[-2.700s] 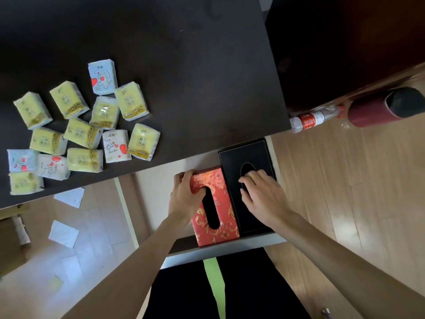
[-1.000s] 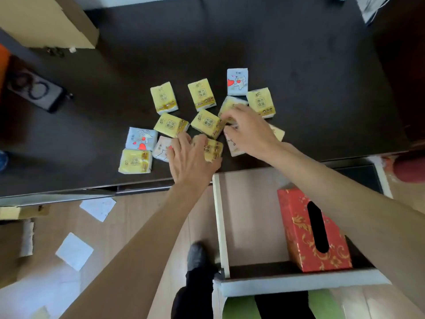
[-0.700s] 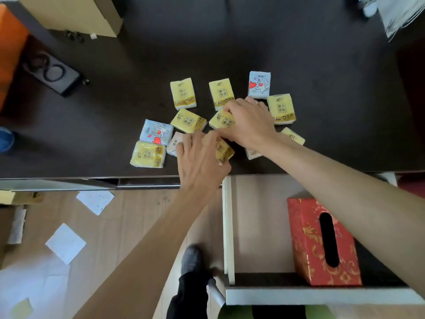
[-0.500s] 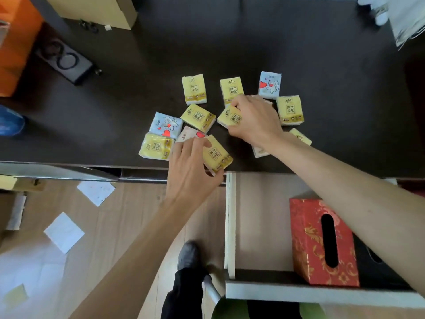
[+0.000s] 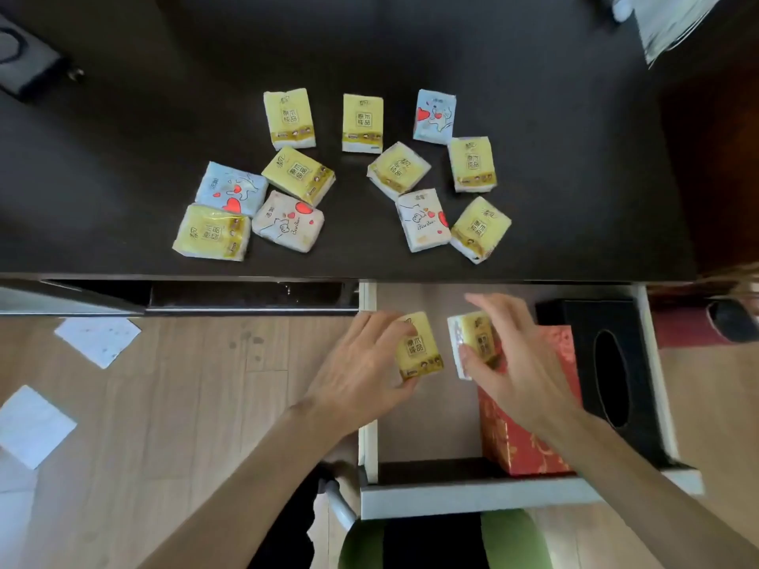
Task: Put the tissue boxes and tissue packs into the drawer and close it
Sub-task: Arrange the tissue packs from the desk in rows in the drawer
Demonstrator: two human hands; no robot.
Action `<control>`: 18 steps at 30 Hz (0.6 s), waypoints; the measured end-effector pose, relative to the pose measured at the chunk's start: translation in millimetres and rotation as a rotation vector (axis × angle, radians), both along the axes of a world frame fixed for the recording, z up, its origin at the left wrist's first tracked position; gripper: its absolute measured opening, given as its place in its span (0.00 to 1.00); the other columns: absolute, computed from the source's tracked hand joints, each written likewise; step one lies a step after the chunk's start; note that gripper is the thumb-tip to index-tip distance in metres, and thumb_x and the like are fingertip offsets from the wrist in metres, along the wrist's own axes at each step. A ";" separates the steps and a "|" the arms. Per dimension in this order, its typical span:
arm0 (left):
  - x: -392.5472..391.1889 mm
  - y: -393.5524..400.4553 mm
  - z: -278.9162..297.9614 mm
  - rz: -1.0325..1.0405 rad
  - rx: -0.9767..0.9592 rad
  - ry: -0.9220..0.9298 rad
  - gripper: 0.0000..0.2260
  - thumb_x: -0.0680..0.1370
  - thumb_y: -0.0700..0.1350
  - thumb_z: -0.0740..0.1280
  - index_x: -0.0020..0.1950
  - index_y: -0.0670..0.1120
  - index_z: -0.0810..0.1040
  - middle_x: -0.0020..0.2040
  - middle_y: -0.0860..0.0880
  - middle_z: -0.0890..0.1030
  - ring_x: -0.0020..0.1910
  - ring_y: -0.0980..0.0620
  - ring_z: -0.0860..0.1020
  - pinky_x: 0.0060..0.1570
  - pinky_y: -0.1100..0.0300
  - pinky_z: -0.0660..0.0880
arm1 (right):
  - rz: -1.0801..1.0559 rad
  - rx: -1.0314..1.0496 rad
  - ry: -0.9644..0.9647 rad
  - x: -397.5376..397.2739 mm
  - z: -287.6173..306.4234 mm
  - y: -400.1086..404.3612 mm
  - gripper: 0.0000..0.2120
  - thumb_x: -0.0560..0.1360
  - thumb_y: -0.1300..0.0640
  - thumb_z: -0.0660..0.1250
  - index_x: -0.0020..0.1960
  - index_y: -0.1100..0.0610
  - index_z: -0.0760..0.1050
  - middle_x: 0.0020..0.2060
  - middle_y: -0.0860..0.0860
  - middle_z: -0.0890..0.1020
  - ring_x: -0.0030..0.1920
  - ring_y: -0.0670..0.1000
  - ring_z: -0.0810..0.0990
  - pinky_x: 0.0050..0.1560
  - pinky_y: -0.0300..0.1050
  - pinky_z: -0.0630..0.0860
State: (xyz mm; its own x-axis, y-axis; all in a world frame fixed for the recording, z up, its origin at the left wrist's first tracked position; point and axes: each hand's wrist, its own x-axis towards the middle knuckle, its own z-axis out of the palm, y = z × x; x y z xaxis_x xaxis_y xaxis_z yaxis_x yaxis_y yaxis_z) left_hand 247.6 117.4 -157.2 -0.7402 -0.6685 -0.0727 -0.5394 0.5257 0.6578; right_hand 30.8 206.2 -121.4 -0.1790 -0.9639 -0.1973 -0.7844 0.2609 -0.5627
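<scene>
The white drawer (image 5: 472, 496) stands pulled out under the dark desk (image 5: 123, 158). Inside it, a red patterned tissue box (image 5: 530, 453) lies beside a black tissue box (image 5: 612, 371) on the right. My left hand (image 5: 361, 375) grips a yellow tissue pack (image 5: 419, 349) over the drawer's left half. My right hand (image 5: 509, 359) grips another yellow tissue pack (image 5: 476, 342) just to the right of it, over the red box's near corner. Several yellow, blue and white tissue packs (image 5: 300, 174) lie scattered on the desk.
White paper sheets (image 5: 98, 336) lie on the wooden floor at the left. A black device (image 5: 24, 63) sits at the desk's far left, papers (image 5: 673, 22) at its far right. A green seat (image 5: 505, 540) is below the drawer front.
Both hands each took a yellow pack from the desk and carried it down over the open drawer. The camera view tilted back toward the drawer.
</scene>
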 end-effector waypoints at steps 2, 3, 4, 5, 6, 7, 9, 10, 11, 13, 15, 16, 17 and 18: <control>-13.6 -13.3 -21.4 -0.086 -0.110 0.000 0.23 0.69 0.54 0.74 0.58 0.44 0.76 0.61 0.45 0.76 0.59 0.45 0.74 0.57 0.50 0.75 | 0.102 0.012 0.165 -7.5 -15.8 -6.9 0.23 0.78 0.45 0.67 0.71 0.49 0.71 0.68 0.48 0.69 0.40 0.44 0.79 0.33 0.32 0.75; -18.5 -19.1 -33.1 -0.114 -0.172 -0.003 0.21 0.69 0.54 0.74 0.55 0.43 0.77 0.58 0.44 0.78 0.56 0.44 0.75 0.59 0.48 0.74 | 0.149 0.019 0.231 -10.8 -23.3 -12.2 0.22 0.78 0.43 0.65 0.69 0.49 0.73 0.67 0.49 0.71 0.39 0.44 0.78 0.38 0.36 0.76; -22.1 -24.2 -44.9 -0.133 -0.235 -0.008 0.20 0.68 0.55 0.73 0.52 0.43 0.78 0.56 0.43 0.79 0.54 0.43 0.76 0.62 0.48 0.72 | 0.191 0.027 0.285 -13.7 -30.5 -17.9 0.21 0.77 0.43 0.65 0.68 0.50 0.74 0.65 0.48 0.73 0.41 0.45 0.78 0.44 0.41 0.77; -24.3 -27.7 -55.0 -0.146 -0.292 -0.020 0.19 0.68 0.56 0.72 0.51 0.43 0.79 0.54 0.43 0.80 0.53 0.43 0.78 0.66 0.47 0.69 | 0.224 0.041 0.331 -15.8 -37.4 -22.4 0.20 0.77 0.43 0.67 0.67 0.50 0.75 0.64 0.48 0.74 0.43 0.48 0.80 0.48 0.43 0.74; -25.0 -28.7 -63.0 -0.155 -0.337 -0.030 0.19 0.68 0.57 0.71 0.50 0.44 0.79 0.52 0.43 0.81 0.51 0.43 0.79 0.69 0.47 0.66 | 0.251 0.058 0.371 -17.4 -44.0 -24.9 0.20 0.77 0.44 0.68 0.66 0.49 0.75 0.63 0.47 0.75 0.46 0.51 0.81 0.49 0.43 0.70; -25.5 -28.5 -69.4 -0.160 -0.375 -0.033 0.18 0.68 0.57 0.70 0.48 0.44 0.80 0.49 0.44 0.81 0.49 0.44 0.80 0.71 0.47 0.64 | 0.270 0.076 0.407 -19.4 -50.4 -27.1 0.20 0.77 0.43 0.69 0.66 0.48 0.75 0.63 0.46 0.75 0.48 0.53 0.82 0.48 0.42 0.68; -26.4 -27.9 -77.6 -0.169 -0.440 -0.039 0.18 0.68 0.58 0.68 0.46 0.44 0.80 0.45 0.46 0.81 0.46 0.45 0.80 0.72 0.48 0.62 | 0.277 0.127 0.432 -22.0 -60.5 -30.2 0.18 0.78 0.40 0.65 0.66 0.44 0.72 0.63 0.42 0.74 0.50 0.53 0.83 0.45 0.44 0.68; -26.7 -28.2 -78.7 -0.172 -0.466 -0.053 0.18 0.68 0.59 0.67 0.45 0.45 0.80 0.44 0.47 0.81 0.45 0.45 0.80 0.72 0.49 0.62 | 0.271 0.150 0.422 -22.4 -63.8 -32.0 0.17 0.78 0.37 0.63 0.64 0.42 0.70 0.61 0.41 0.74 0.49 0.53 0.83 0.43 0.46 0.69; -27.3 -29.4 -78.0 -0.178 -0.489 -0.081 0.18 0.68 0.59 0.66 0.44 0.46 0.79 0.43 0.47 0.81 0.45 0.45 0.80 0.73 0.49 0.62 | 0.267 0.165 0.409 -22.9 -67.6 -33.9 0.17 0.78 0.35 0.61 0.63 0.40 0.68 0.60 0.40 0.73 0.50 0.53 0.83 0.43 0.49 0.71; -30.6 -30.6 -75.9 -0.227 -0.543 -0.205 0.18 0.67 0.62 0.66 0.45 0.48 0.78 0.44 0.49 0.80 0.49 0.46 0.80 0.74 0.49 0.58 | 0.274 0.171 0.393 -24.7 -76.9 -37.7 0.19 0.76 0.32 0.56 0.62 0.39 0.66 0.59 0.39 0.73 0.52 0.53 0.82 0.45 0.52 0.73; -34.7 -32.1 -77.1 -0.294 -0.565 -0.345 0.17 0.67 0.64 0.66 0.46 0.54 0.74 0.46 0.53 0.77 0.55 0.49 0.77 0.75 0.53 0.52 | 0.314 0.167 0.400 -28.4 -84.1 -41.5 0.25 0.73 0.27 0.51 0.64 0.38 0.66 0.58 0.38 0.73 0.55 0.52 0.80 0.51 0.55 0.75; -36.4 -31.7 -78.9 -0.310 -0.567 -0.386 0.16 0.67 0.65 0.66 0.45 0.55 0.71 0.46 0.55 0.74 0.57 0.51 0.77 0.74 0.55 0.51 | 0.353 0.177 0.433 -30.9 -87.4 -41.3 0.29 0.71 0.25 0.49 0.65 0.39 0.67 0.58 0.39 0.72 0.57 0.52 0.79 0.53 0.56 0.75; -38.3 -31.9 -81.0 -0.318 -0.578 -0.414 0.16 0.67 0.65 0.66 0.44 0.56 0.69 0.45 0.55 0.74 0.56 0.52 0.76 0.72 0.56 0.51 | 0.394 0.187 0.481 -33.6 -90.2 -39.4 0.33 0.70 0.24 0.49 0.66 0.41 0.67 0.58 0.40 0.72 0.58 0.53 0.79 0.56 0.57 0.76; -40.3 -33.3 -82.8 -0.325 -0.609 -0.449 0.16 0.67 0.65 0.66 0.43 0.56 0.68 0.45 0.55 0.75 0.55 0.52 0.76 0.68 0.57 0.53 | 0.433 0.181 0.534 -36.0 -92.7 -37.9 0.37 0.68 0.22 0.51 0.68 0.43 0.67 0.60 0.41 0.72 0.59 0.53 0.78 0.57 0.59 0.76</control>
